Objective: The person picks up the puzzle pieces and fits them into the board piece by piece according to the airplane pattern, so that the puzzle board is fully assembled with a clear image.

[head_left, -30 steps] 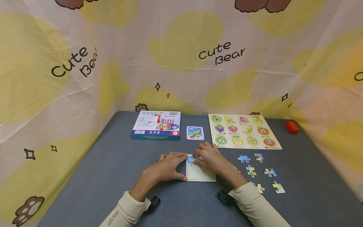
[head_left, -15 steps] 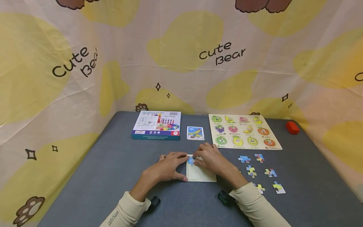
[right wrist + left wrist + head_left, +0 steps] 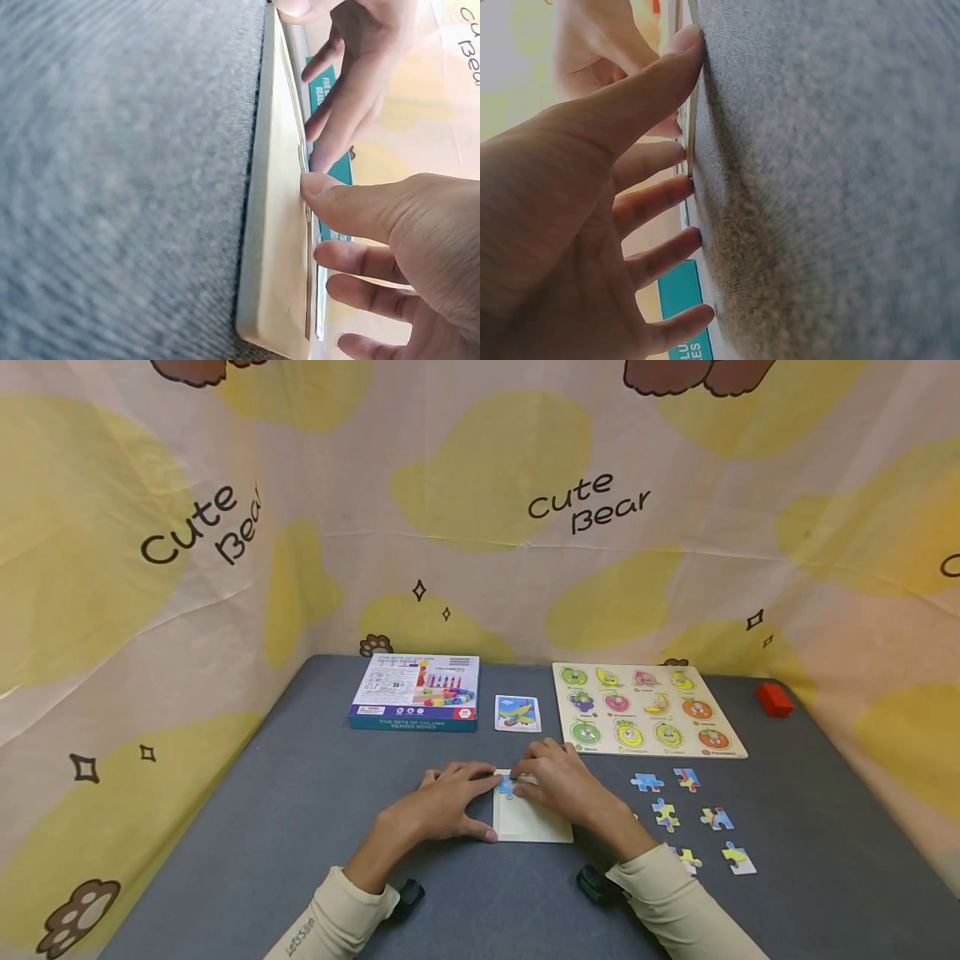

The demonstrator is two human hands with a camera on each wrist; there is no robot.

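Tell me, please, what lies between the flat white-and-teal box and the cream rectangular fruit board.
The head view shows a small rectangular blue-and-yellow aeroplane card there.

The backdrop (image 3: 487, 468) reads "Cute Bear", the box (image 3: 390, 690) "BEADED BOXES".

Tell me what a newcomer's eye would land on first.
Probably the yellow-patched "Cute Bear" cloth behind the table. Next, the left hand and right hand at the pale tray, a blue puzzle piece in its far-left corner. Then the red block, far right.
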